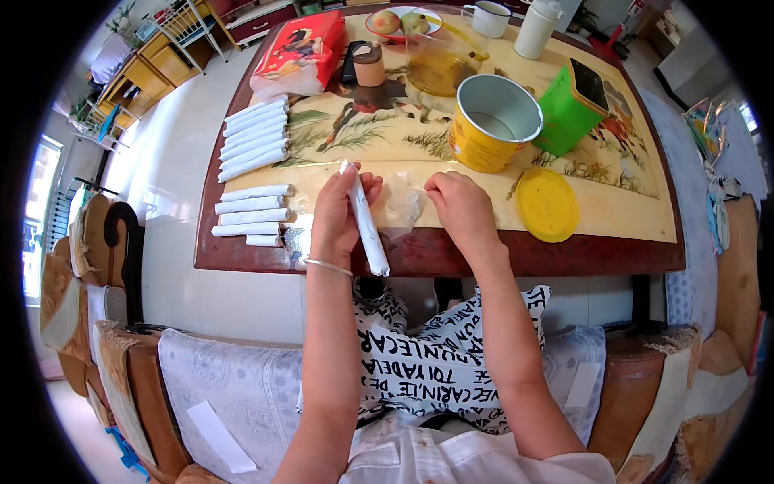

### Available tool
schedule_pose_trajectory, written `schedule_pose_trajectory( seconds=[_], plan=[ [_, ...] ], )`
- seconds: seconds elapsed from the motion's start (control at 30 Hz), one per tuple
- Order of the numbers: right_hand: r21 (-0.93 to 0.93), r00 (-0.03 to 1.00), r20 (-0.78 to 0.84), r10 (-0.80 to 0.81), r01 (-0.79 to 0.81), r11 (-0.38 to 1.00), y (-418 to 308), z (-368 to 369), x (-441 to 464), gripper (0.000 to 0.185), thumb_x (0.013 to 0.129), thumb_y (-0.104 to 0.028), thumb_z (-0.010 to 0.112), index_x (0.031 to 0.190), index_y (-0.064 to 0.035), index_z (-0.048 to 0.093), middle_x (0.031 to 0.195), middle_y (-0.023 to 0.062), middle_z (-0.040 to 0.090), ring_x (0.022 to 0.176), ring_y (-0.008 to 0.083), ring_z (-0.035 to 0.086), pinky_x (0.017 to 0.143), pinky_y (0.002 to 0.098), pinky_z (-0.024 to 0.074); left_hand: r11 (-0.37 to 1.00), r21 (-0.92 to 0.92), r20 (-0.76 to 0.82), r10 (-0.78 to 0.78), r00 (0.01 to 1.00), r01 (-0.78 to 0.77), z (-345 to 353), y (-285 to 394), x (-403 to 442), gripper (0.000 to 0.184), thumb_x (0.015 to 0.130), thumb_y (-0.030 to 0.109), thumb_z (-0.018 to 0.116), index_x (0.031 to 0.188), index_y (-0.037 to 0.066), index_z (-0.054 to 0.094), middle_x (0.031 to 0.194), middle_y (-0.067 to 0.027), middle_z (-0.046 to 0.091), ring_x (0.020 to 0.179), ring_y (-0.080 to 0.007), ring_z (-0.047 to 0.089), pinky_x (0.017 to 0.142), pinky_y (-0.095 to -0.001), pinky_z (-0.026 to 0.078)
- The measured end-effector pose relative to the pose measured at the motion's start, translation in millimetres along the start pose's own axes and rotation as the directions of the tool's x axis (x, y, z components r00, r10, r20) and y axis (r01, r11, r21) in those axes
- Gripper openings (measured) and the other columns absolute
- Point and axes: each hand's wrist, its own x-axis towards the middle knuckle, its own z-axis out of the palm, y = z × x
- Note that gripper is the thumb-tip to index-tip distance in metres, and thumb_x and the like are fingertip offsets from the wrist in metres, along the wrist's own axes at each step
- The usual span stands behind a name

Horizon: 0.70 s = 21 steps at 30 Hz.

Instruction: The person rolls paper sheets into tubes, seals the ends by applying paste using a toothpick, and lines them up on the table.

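My left hand [332, 211] is wrapped round a white paper-wrapped roll [368, 224], which slants down toward me over the table's front edge. My right hand [463, 211] is closed in a pinch just right of a crumpled clear plastic bag [401, 200]. Whatever sits between those fingertips is too small to make out. To the left, several similar white rolls [255, 137] lie side by side, and a second group [251, 204] lies nearer me, with a shorter roll [264, 240] at its near end.
A yellow tin [484, 149] stands open beside a green container [564, 121]; its yellow lid [547, 205] lies nearer me. Behind are a red bag [302, 48], a brown-lidded jar [369, 64], a clear pitcher [435, 73], a fruit plate [390, 34], a white mug [487, 18] and a white flask [538, 31].
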Motion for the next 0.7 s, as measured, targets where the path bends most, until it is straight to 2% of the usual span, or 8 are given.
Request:
schedule_pose_trajectory(
  seconds=[0.1, 0.3, 0.4, 0.6, 0.7],
  plan=[
    [-0.008, 1.000, -0.007, 0.004, -0.004, 1.000, 1.5, 1.8, 0.3, 0.008, 0.082, -0.011, 0.062, 0.087, -0.0041, 0.062, 0.084, 0.0114, 0.062, 0.083, 0.0310, 0.060, 0.072, 0.0406, 0.0481, 0.996, 0.077, 0.013, 0.035, 0.999, -0.036, -3.9, -5.2, 6.7, 0.026, 0.094, 0.019, 0.054, 0.108, -0.003, 0.052, 0.089, -0.0125, 0.062, 0.086, -0.0229, 0.063, 0.084, -0.0329, 0.055],
    [-0.047, 0.999, 0.052, -0.004, 0.006, 0.999, 6.6, -0.3, 1.6, 0.006, 0.081, -0.009, 0.063, 0.085, -0.0053, 0.062, 0.083, 0.0110, 0.060, 0.084, 0.0303, 0.059, 0.072, 0.0405, 0.0473, 0.985, 0.164, -0.046, 0.070, 0.996, -0.062, 1.8, -3.4, 5.8, 0.028, 0.094, 0.018, 0.054, 0.111, -0.004, 0.050, 0.091, -0.0130, 0.062, 0.085, -0.0210, 0.063, 0.083, -0.0318, 0.055],
    [0.017, 1.000, 0.002, -0.011, 0.011, 1.000, 2.3, -4.1, 2.2, 0.006, 0.080, -0.009, 0.063, 0.085, -0.0054, 0.062, 0.083, 0.0110, 0.059, 0.084, 0.0303, 0.059, 0.072, 0.0405, 0.0471, 0.982, 0.174, -0.040, 0.087, 0.995, -0.079, 5.0, -3.6, 3.8, 0.029, 0.095, 0.019, 0.053, 0.112, -0.004, 0.050, 0.090, -0.0137, 0.063, 0.086, -0.0217, 0.064, 0.083, -0.0320, 0.055],
    [-0.022, 0.999, 0.038, -0.009, 0.010, 1.000, 1.0, -4.3, 0.4, 0.006, 0.080, -0.010, 0.064, 0.084, -0.0052, 0.061, 0.083, 0.0110, 0.059, 0.084, 0.0305, 0.058, 0.071, 0.0408, 0.0469, 0.975, 0.215, 0.056, 0.043, 0.998, -0.054, 11.2, 1.9, -7.3, 0.028, 0.095, 0.020, 0.051, 0.112, -0.003, 0.051, 0.087, -0.0139, 0.064, 0.089, -0.0247, 0.065, 0.083, -0.0339, 0.055],
    [-0.015, 0.998, 0.055, -0.005, 0.006, 1.000, 1.5, -4.2, 0.1, 0.006, 0.080, -0.010, 0.063, 0.084, -0.0052, 0.061, 0.082, 0.0111, 0.059, 0.083, 0.0306, 0.058, 0.071, 0.0409, 0.0467, 0.969, 0.248, 0.033, -0.009, 0.999, 0.000, 7.0, -1.7, -2.1, 0.028, 0.095, 0.020, 0.051, 0.112, -0.002, 0.051, 0.087, -0.0141, 0.065, 0.088, -0.0243, 0.065, 0.082, -0.0346, 0.055]
  ],
)
